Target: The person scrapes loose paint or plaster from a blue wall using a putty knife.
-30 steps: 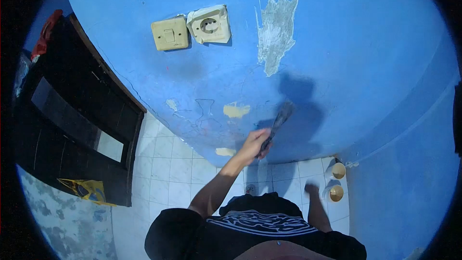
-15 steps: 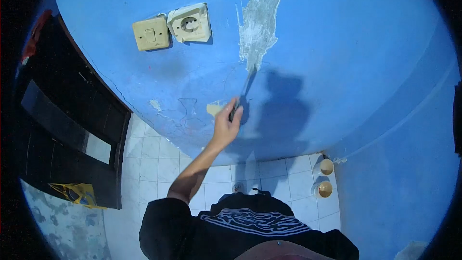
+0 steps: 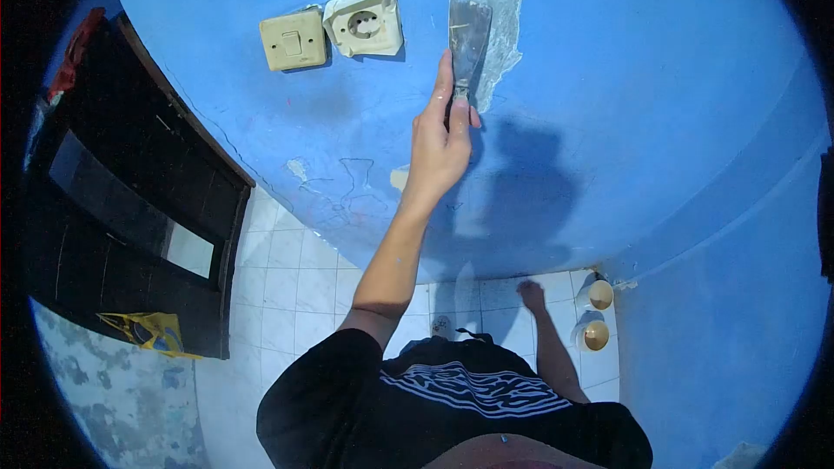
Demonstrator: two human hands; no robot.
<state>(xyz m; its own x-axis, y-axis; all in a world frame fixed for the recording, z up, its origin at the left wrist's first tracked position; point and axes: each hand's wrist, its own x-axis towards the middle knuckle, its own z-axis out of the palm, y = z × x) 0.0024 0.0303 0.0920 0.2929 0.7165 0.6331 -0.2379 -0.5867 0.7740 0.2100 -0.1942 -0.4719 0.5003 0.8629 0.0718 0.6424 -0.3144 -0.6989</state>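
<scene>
Raised before the blue wall [image 3: 660, 122], the left hand [image 3: 441, 149] was closed around the scraper [image 3: 470, 39], its index finger stretched up by the blade's left edge. Blade outward, the scraper lay straight beyond the hand, its long axis nearly upright and almost in line with the forearm. It covered the left part of the bare patch [image 3: 506, 26], which showed past its right edge; whether blade met wall, I could not tell. The right hand [image 3: 532, 295] hung low, much farther from the patch, too small to judge its grip. Left of the blade sat the socket [image 3: 365, 24], then the switch [image 3: 293, 40]. Two cups [image 3: 595, 336] stood on the tiles [image 3: 317, 287] at lower right.
</scene>
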